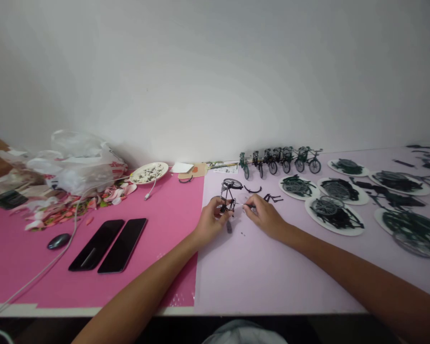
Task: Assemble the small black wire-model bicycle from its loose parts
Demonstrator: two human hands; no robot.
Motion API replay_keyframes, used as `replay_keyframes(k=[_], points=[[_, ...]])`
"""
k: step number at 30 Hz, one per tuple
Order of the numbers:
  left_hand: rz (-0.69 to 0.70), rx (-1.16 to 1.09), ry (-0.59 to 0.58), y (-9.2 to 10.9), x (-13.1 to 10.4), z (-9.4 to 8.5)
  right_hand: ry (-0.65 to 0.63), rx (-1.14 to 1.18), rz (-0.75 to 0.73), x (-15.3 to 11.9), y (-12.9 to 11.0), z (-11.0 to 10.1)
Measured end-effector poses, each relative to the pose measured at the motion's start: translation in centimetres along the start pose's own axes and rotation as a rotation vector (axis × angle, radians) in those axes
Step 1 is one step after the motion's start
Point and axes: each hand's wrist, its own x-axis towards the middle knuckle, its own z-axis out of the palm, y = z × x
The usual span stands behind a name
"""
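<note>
My left hand (211, 220) is closed around a partly built black model bicycle (230, 192), held upright with a wheel at its top. In my right hand (267, 217), the fingers pinch a thin screwdriver (240, 204), its light shaft pointing left at the bicycle's frame. Whether the tip touches is too small to tell. Behind the right hand lie a curved black mudguard-like strip (253, 190) and a dark forked part (274, 198). A small flat dark piece (229, 227) sits just below the left fingers, with tiny bits (242, 234) to its right.
Several model bicycles (286, 161) stand in a row by the wall. On the right are plates of parts (335, 227) and loose dark pieces (404, 198). Leftward lie two phones (122, 246), a mouse (59, 241), a white cable (66, 248), petals (62, 210), plastic bags (82, 165) and a plate (149, 173).
</note>
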Motion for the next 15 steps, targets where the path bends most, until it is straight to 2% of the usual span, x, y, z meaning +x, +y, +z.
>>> replay_keyframes(k=[5, 12, 15], points=[[0.014, 0.017, -0.018, 0.18, -0.1, -0.04, -0.012, -0.05, -0.02, 0.08, -0.15, -0.09], [0.019, 0.015, -0.03, 0.37, -0.14, -0.05, -0.037, 0.051, 0.07, -0.21, -0.8, -0.46], [0.018, 0.018, -0.036, 0.38, -0.16, -0.07, -0.05, 0.062, 0.063, -0.2, -0.52, -0.31]])
